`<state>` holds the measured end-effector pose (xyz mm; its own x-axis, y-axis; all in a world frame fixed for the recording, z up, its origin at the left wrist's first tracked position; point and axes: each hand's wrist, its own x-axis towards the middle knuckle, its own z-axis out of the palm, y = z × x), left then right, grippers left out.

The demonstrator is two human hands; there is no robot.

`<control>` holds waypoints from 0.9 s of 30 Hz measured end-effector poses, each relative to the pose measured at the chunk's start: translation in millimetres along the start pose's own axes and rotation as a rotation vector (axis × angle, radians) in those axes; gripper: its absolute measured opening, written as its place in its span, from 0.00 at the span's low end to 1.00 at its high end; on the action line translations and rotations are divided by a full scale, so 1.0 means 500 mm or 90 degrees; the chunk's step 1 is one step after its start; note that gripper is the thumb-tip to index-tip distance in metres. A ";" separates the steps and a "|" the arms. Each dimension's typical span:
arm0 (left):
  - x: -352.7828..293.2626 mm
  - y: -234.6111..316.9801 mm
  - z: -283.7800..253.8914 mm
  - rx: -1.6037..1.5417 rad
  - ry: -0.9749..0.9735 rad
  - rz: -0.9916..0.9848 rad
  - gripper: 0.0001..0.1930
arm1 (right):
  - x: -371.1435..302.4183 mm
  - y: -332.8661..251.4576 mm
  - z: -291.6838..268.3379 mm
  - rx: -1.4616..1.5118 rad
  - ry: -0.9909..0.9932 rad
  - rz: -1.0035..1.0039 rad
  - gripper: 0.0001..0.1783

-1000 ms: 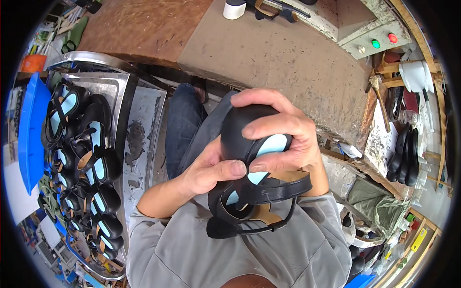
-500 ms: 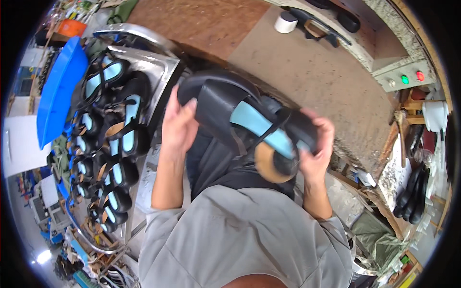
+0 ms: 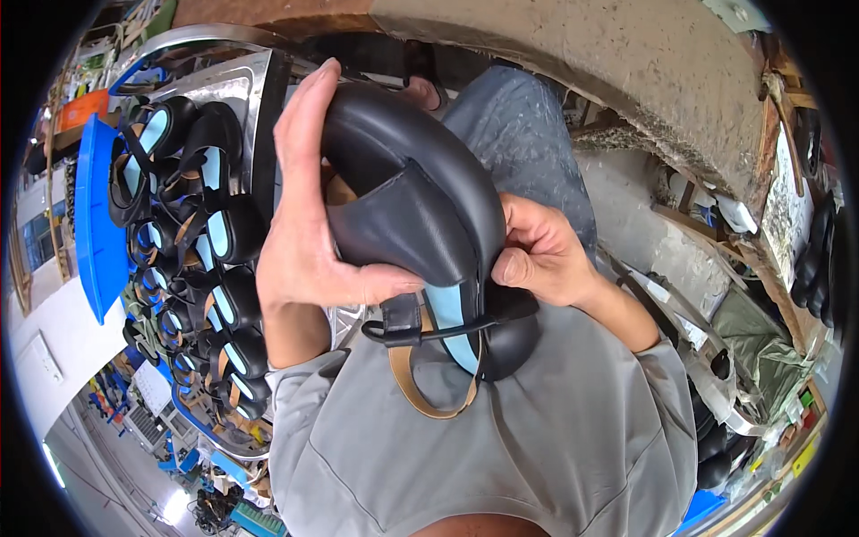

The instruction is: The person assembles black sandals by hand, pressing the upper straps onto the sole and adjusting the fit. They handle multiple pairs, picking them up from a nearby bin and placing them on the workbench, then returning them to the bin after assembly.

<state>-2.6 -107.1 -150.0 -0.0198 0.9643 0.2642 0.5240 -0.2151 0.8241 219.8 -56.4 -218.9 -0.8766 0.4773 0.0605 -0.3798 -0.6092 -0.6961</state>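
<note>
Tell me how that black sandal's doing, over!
Left hand gripping black sandal; right hand holding its edge. Pale-blue insole partly showing, tan-lined strap looping out. More sandals piled left; nothing visibly blocking either hand.

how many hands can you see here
2: the left hand is around the sandal by its wide strap, thumb at the strap's lower edge, and the right hand is at the sole's right edge. Others could be hidden among the background clutter.

A sandal [image 3: 407, 224] is between left hand [image 3: 309, 242] and right hand [image 3: 544, 255] — workbench [image 3: 573, 54] ahead, more sandals [image 3: 236, 231] on a tray [image 3: 253, 79] at left, a bin [image 3: 98, 215] beyond them.
</note>
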 end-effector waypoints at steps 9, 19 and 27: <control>-0.023 0.035 0.031 0.122 0.030 -0.021 0.72 | 0.002 -0.099 0.008 -0.099 0.002 0.258 0.11; -0.030 0.009 0.048 0.087 0.039 -0.022 0.71 | -0.029 -0.066 0.043 -0.424 0.064 0.123 0.19; -0.011 0.044 0.044 -0.121 0.115 -0.083 0.52 | -0.001 -0.074 0.000 -0.227 -0.020 0.015 0.39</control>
<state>27.7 -113.6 -144.2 -0.2374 0.9459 0.2210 0.3386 -0.1326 0.9315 234.2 -34.1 -193.2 -0.8950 0.4421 0.0597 -0.2369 -0.3574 -0.9034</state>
